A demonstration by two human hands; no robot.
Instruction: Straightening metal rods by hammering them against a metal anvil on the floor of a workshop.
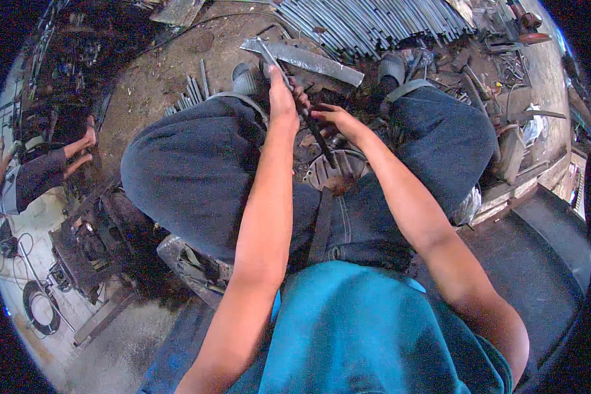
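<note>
Gripping the rod (269, 54), our left hand (284, 102) curls tight round it! Our right hand (338, 120) is half-curled alongside, its hold we can't make out; any lettering is blurred.

- Shirt (348, 328) is showing bright teal, darkening at the side.
- Trousers (184, 171) are showing dark slate blue, with pale seam lines.
- Rod (276, 60) is shining pale grey near its upper end.
- Pipes (374, 23) are gleaming bluish silver in close stripes.
- Strip (302, 60) is showing silvery grey.
- Footwear (246, 81) is showing grey with fine lines.
- Ground (154, 75) is showing dusty brown.
- Disc (318, 172) is showing grey with dark stripes.
- Wheel (535, 38) is showing dull red.
- Coil (30, 307) is showing black.
- Co-worker's shorts (39, 178) are showing near-black.
</note>
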